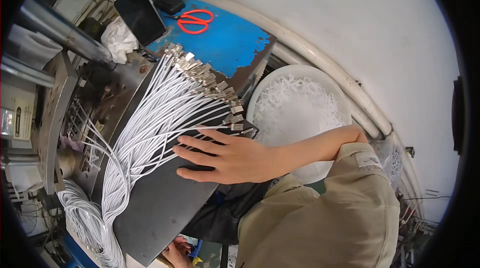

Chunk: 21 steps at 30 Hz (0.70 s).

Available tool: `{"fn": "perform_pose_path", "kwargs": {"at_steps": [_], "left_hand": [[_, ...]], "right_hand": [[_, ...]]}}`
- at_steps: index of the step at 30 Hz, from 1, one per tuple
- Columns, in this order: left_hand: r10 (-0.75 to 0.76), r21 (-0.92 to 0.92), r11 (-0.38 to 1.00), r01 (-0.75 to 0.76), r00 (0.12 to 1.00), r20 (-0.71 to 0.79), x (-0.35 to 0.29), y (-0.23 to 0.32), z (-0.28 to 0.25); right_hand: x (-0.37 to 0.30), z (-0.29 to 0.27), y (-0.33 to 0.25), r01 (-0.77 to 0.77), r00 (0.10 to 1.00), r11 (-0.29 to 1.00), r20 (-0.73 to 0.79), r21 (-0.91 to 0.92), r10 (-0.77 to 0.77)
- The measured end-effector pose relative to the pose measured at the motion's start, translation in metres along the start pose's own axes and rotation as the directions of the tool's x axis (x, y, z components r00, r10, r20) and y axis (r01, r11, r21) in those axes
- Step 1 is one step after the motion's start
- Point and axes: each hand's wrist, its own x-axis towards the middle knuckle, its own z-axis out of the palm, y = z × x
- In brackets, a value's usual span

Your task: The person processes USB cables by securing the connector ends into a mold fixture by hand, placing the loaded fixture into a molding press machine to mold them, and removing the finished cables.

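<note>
My right hand (225, 160) lies palm down with its fingers spread. It rests over the dark metal plate (155, 213), its fingertips touching or nearly touching the outer wires. A large bundle of white wires (145, 118) fans across this plate. Small silvery metal connectors (200, 75) cap the wire ends on the far and right side. At the lower edge, below the plate, my left hand (176, 253) shows small and partly cut off. Its fingers are bent beside something blue and pale that I cannot make out.
A white tub (345, 103) of clear plastic bits stands right of the plate. On the blue worktop (225, 33) lie red-handled scissors (195, 21), with a phone (140, 15) propped beside. At left is a metal press (57, 118); looped white wires (82, 213) hang below it.
</note>
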Motion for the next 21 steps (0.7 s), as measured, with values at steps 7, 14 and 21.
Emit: {"fn": "perform_pose_path", "kwargs": {"at_steps": [7, 14, 21], "left_hand": [[-0.087, -0.037, 0.996, 0.085, 0.994, -0.069, 0.006, -0.006, -0.001], [-0.076, -0.025, 0.997, 0.076, 0.997, -0.012, 0.003, -0.01, -0.007], [-0.037, -0.085, 0.996, 0.039, 0.999, 0.027, 0.019, -0.048, -0.033]], "right_hand": [[0.001, 0.012, 0.002, -0.013, 0.994, 0.999, -0.11, 0.029, 0.016], [-0.001, 0.007, 0.001, -0.018, 0.995, 0.999, -0.097, 0.05, 0.022], [-0.04, -0.005, -0.008, 0.127, 0.963, 0.983, -0.255, 0.129, -0.091]]}}
